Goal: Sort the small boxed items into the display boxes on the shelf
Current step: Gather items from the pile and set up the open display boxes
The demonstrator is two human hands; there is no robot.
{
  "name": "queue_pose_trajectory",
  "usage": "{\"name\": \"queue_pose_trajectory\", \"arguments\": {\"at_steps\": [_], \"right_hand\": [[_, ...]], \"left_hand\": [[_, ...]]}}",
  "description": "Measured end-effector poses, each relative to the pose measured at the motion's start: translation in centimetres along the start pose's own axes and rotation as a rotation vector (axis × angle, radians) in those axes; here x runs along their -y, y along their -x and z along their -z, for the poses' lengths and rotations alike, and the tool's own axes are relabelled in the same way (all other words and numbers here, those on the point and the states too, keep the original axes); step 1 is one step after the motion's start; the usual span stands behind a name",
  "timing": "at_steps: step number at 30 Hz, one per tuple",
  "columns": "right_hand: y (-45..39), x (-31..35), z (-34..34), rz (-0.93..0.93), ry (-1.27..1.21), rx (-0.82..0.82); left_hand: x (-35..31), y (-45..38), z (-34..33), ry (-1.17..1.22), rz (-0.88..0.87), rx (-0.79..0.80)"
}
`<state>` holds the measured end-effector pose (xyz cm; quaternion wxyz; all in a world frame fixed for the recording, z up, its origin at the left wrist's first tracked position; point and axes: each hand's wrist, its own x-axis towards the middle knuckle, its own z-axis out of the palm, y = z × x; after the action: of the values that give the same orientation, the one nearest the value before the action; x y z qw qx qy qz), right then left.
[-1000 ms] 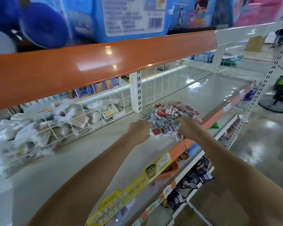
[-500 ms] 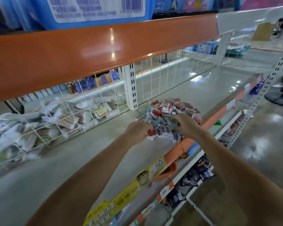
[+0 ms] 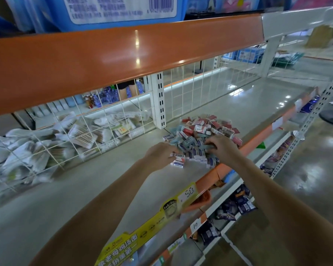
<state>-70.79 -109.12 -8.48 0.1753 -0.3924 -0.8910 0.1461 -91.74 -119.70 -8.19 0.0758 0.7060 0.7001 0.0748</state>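
**Both hands in the heap**

A grey shelf (image 3: 238, 104) under an orange beam (image 3: 123, 60) carries a pile of small boxes (image 3: 202, 137) near its front edge. The left hand (image 3: 160, 155) grips a few boxes; the right hand (image 3: 220, 145) pinches one from the heap. Gathering, I judge; next needs a display box, and none shows. Dozens, uncountable.

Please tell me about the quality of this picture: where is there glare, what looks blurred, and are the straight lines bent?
Head view: ceiling lights glare on the orange shelf beam and on the grey shelf surface; the bagged goods behind the wire grid are smeared at the left edge; the beam bows from wide-angle distortion; the pile of small boxes and both hands, left and right, are fairly sharp.
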Motion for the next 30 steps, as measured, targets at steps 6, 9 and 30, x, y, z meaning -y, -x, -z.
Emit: {"name": "queue_pose_trajectory", "arguments": {"at_steps": [6, 9, 30], "right_hand": [[0.2, 1.1, 0.5, -0.013, -0.060, -0.024], [0.2, 2.3, 1.0, 0.019, -0.141, 0.049], [0.6, 29.8, -5.5, 0.382, -0.632, 0.696]], "left_hand": [[0.2, 2.3, 0.7, 0.291, 0.123, -0.027], [0.8, 3.4, 1.1, 0.489, 0.224, -0.067], [10.6, 29.6, 9.2, 0.829, 0.725, -0.434]]}}
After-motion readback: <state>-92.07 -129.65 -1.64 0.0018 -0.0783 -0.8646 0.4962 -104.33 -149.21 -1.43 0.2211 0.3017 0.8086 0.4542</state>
